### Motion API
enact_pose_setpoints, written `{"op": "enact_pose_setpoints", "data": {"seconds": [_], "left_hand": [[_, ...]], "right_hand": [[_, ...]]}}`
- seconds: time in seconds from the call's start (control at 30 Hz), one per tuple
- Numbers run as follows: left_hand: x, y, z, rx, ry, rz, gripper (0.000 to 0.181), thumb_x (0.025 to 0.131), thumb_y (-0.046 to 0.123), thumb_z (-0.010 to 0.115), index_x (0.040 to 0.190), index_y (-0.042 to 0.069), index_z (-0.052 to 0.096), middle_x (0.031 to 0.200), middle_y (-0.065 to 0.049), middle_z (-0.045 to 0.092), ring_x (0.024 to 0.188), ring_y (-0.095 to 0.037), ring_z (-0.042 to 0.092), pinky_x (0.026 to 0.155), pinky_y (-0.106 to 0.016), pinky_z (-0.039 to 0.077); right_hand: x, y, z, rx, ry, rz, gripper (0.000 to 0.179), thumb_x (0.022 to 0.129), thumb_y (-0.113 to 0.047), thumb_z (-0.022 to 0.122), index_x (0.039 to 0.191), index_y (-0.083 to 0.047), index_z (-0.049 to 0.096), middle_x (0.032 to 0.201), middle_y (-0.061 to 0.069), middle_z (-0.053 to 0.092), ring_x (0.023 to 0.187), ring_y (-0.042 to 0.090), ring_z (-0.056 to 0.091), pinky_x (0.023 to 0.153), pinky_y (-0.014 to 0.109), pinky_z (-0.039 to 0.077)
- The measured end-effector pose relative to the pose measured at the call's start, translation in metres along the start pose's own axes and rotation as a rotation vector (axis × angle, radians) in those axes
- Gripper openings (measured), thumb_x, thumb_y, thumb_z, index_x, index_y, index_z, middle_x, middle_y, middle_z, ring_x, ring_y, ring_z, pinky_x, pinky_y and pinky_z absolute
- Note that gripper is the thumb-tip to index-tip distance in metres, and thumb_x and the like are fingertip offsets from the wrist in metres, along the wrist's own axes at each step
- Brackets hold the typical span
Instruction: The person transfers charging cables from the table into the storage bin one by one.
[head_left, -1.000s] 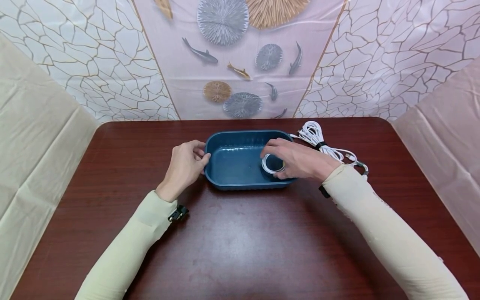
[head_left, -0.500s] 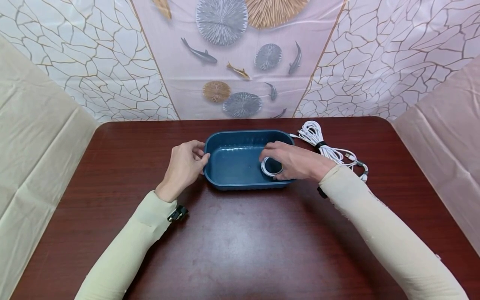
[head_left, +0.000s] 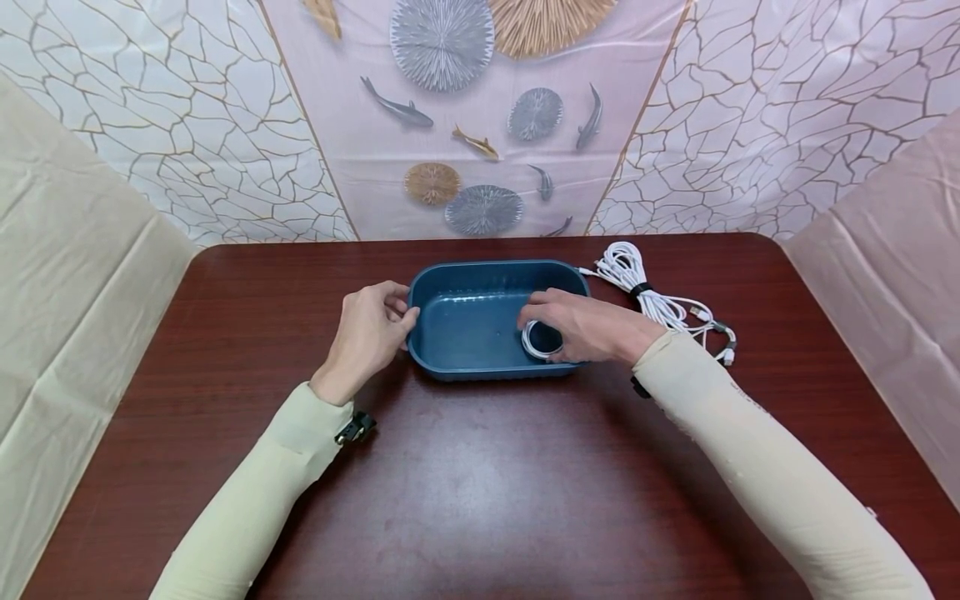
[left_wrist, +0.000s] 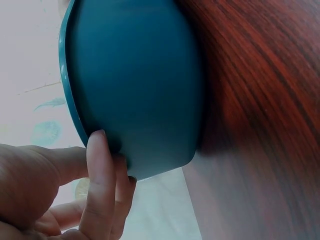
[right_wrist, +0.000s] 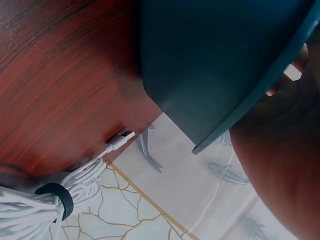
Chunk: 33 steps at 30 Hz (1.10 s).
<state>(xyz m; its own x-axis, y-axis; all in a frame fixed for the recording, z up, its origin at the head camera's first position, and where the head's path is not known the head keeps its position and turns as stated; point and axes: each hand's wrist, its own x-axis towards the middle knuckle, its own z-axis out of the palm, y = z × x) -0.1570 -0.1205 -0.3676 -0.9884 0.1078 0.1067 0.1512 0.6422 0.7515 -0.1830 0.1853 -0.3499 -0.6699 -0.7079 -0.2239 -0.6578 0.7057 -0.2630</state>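
Observation:
A dark blue plastic bin (head_left: 465,333) stands on the table. My left hand (head_left: 369,337) pinches its left rim between thumb and fingers; in the left wrist view the fingertips (left_wrist: 98,150) lie against the bin's outer wall (left_wrist: 140,80). Over the bin's right end, my right hand (head_left: 585,323) reaches inside and holds a small coil of white cable (head_left: 529,340) between thumb and fingers. Part of that coil is hidden by the hand. In the right wrist view the bin's wall (right_wrist: 205,65) hides the fingertips and the coil.
A bundle of white USB cable (head_left: 624,265) with a black strap lies on the table right of the bin. Its USB plug (right_wrist: 120,140) points towards the bin in the right wrist view. Patterned fabric (head_left: 480,125) hangs behind the dark red wooden table (head_left: 480,483).
My right hand has shifted slightly left and down inside the bin, and the cable coil has moved with it. My left hand has kept its place on the rim.

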Motion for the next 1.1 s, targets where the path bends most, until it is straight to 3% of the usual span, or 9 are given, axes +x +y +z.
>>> {"op": "enact_pose_setpoints", "data": {"seconds": [1.1], "left_hand": [[-0.0017, 0.0011, 0.0013, -0.022, -0.003, -0.028, 0.033, 0.097, 0.01, 0.069, 0.126, -0.004, 0.066, 0.097, -0.016, 0.069, 0.072, -0.02, 0.073, 0.053, -0.027, 0.062]], "right_hand": [[0.0049, 0.0024, 0.0041, -0.004, -0.055, 0.022, 0.052, 0.082, -0.011, 0.085, 0.128, -0.018, 0.064, 0.134, 0.008, 0.057, 0.125, 0.025, 0.053, 0.103, 0.041, 0.056]]}}
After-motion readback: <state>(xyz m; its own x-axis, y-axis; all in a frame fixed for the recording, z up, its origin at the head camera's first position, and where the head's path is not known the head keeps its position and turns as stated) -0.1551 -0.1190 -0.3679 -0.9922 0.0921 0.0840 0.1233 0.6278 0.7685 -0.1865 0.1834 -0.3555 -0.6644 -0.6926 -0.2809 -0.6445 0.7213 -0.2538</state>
